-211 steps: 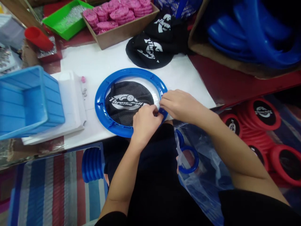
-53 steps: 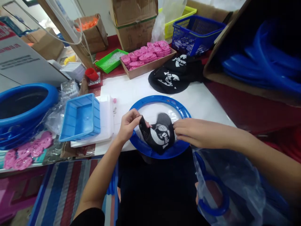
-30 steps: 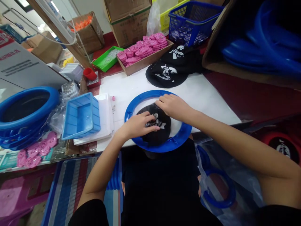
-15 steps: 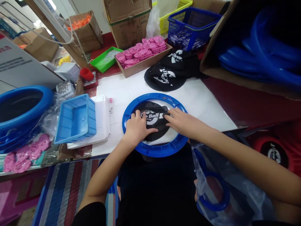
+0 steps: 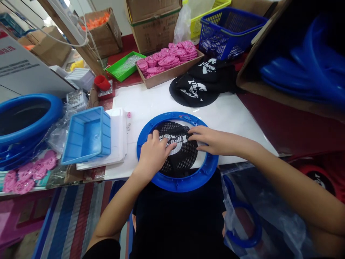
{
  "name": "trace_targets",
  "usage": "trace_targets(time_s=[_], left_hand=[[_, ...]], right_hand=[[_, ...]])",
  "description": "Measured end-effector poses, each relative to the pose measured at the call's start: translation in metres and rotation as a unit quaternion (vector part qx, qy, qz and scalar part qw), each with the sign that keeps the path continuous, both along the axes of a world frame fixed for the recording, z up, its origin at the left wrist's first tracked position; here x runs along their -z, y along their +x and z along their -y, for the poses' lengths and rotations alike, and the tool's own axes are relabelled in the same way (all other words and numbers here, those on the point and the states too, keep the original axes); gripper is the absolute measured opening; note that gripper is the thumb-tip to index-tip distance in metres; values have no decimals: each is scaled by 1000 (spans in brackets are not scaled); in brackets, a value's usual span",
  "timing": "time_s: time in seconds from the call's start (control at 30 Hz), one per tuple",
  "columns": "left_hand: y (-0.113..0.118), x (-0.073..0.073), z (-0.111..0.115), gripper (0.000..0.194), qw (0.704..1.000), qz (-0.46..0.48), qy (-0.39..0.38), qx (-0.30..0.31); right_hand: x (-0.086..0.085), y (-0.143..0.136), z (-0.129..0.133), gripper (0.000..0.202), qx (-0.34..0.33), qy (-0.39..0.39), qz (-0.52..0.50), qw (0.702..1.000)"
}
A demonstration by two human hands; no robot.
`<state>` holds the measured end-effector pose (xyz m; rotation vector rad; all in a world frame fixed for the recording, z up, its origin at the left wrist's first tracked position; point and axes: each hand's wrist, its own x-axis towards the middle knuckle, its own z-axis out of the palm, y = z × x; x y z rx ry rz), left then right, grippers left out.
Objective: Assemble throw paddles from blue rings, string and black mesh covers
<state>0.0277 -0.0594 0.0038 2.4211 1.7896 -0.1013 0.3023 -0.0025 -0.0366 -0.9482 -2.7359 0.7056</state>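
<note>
A blue plastic ring [image 5: 180, 186] lies in front of me at the table's near edge. Inside it is a round black mesh cloth [image 5: 179, 158] with white "Ball" lettering. My left hand [image 5: 155, 150] reaches over the ring's left rim and rests on the cloth's left part, fingers apart and thumb out toward the print. From the right, my right hand [image 5: 208, 141] crosses the rim, its fingers stretched out at the cloth's right edge. Farther back lie more black printed cloths [image 5: 194, 91], overlapping each other.
Left of the ring stands a light-blue bin [image 5: 87, 135] on white trays. Behind are a green tray [image 5: 126, 66] of small metal parts, a carton of pink pieces [image 5: 172, 59] and a blue basket [image 5: 229, 32]. A cardboard box with blue rings [image 5: 299, 68] leans in at right.
The cloth has spread wider inside the ring, toward me and to the right. The fingers of my right hand have straightened. The ring appears slightly lower in view.
</note>
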Motion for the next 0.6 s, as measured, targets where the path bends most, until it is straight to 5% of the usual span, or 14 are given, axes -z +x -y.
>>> trace_targets(time_s=[0.07, 0.17, 0.37, 0.5, 0.6], left_hand=[[-4, 6, -9, 46, 995, 13, 21, 98], [-11, 19, -19, 66, 980, 18, -16, 196], [-19, 30, -24, 91, 974, 20, -95, 205], [-13, 24, -38, 96, 962, 20, -126, 241], [-3, 18, -51, 99, 947, 22, -151, 284]], right_hand=[[-2, -1, 0, 37, -3, 0, 14, 1000], [-12, -11, 12, 25, 20, 51, 75, 996], [-38, -29, 58, 28, 206, 220, 174, 937], [-34, -18, 57, 42, 321, 152, 206, 912], [-25, -7, 42, 54, 323, 58, 185, 926]])
